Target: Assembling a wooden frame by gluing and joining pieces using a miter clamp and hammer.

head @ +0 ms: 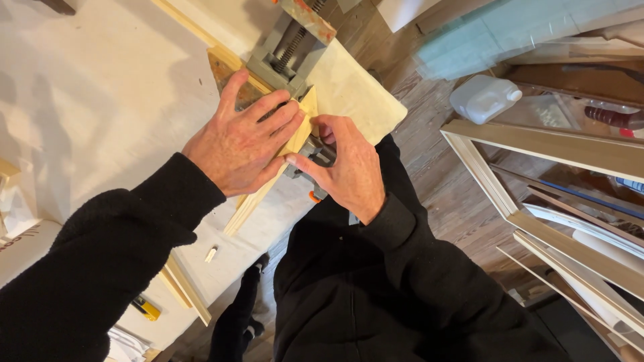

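Pressing my left hand flat, fingers spread, I hold a pale wooden moulding strip with a mitred end down on the cream-coloured worktable, where it meets the grey metal corner clamp with an orange-tipped screw at the table's edge. My right hand curls around the clamp's lower grey jaw piece, thumb and fingertips pinching it just beside the strip; a small orange knob shows below. I judge this to be the seating step, lining the strip's cut end up in the clamp; next it calls for steady downward pressure while the clamp is tightened. Nearby, a small white peg and loose wooden strips lie on the table. Right of me, stacked pale picture frames and a white plastic jug crowd the wooden floor, well apart from my hands.
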